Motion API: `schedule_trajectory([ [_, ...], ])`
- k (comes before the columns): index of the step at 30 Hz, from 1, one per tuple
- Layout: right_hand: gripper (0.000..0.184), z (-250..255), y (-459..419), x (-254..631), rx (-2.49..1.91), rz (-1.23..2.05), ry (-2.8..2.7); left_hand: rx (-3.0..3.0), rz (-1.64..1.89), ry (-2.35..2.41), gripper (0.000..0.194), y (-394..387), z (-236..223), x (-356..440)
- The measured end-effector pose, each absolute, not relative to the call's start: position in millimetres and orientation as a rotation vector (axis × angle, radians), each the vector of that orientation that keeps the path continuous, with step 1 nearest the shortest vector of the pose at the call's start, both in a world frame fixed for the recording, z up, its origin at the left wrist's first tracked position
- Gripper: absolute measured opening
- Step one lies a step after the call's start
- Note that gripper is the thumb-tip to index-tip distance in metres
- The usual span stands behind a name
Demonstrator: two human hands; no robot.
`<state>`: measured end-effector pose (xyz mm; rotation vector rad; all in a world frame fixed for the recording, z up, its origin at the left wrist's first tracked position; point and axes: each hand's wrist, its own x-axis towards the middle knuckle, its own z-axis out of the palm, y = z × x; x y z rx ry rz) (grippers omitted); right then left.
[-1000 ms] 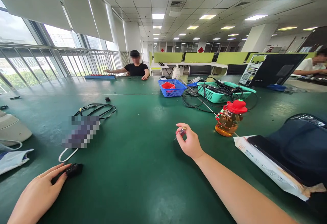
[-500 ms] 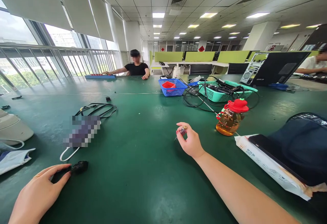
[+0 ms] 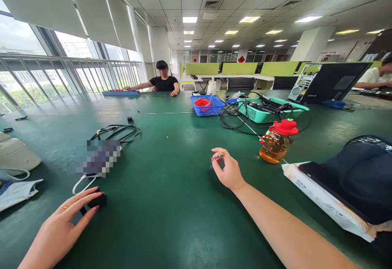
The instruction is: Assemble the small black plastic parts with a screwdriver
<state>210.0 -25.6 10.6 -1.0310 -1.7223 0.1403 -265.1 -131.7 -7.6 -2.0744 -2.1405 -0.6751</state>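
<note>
My left hand (image 3: 65, 224) is low on the left, thumb and fingers closed around a small black object (image 3: 99, 201) at the tabletop. The fingers cover part of this object, and its exact kind cannot be made out. Right of centre, my right hand (image 3: 227, 169) pinches a small screwdriver (image 3: 219, 157) with a short reddish, brass-ended handle. Its thin tip points down and left. Just beyond my left hand lies a blurred-out phone-like item (image 3: 102, 157) with a white cable loop (image 3: 76, 187).
Coiled black cable (image 3: 128, 132) lies on the green table (image 3: 171, 203). A red-lidded bottle (image 3: 273, 144), white packet (image 3: 324, 201) and dark phone (image 3: 337, 191) are at right. Blue (image 3: 211, 109) and green (image 3: 260, 115) baskets stand behind. A person (image 3: 165, 81) sits across.
My left hand has moved right and slightly up, its fingers now over the thicker part of the black object. My right hand with the screwdriver stays almost still.
</note>
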Motion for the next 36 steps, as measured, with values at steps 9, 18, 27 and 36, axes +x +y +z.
schedule_trajectory([
  [9,0.02,10.1,-25.5,209.9,-1.008,0.124,-1.72,-2.254,-0.566,-1.97,0.042,-124.7,-7.2,-261.9],
  [18,0.02,8.9,-25.2,210.5,-1.006,0.122,-1.724,-2.221,-0.519,-1.927,0.044,-122.2,-10.6,-268.5],
  [27,0.02,9.6,-25.3,210.2,-1.003,0.104,-1.726,-2.237,-0.444,-1.888,0.044,-119.8,-16.7,-274.6],
  [36,0.02,9.3,-24.5,210.3,-1.0,0.108,-1.724,-2.267,-0.444,-1.848,0.044,-120.1,-9.5,-267.0],
])
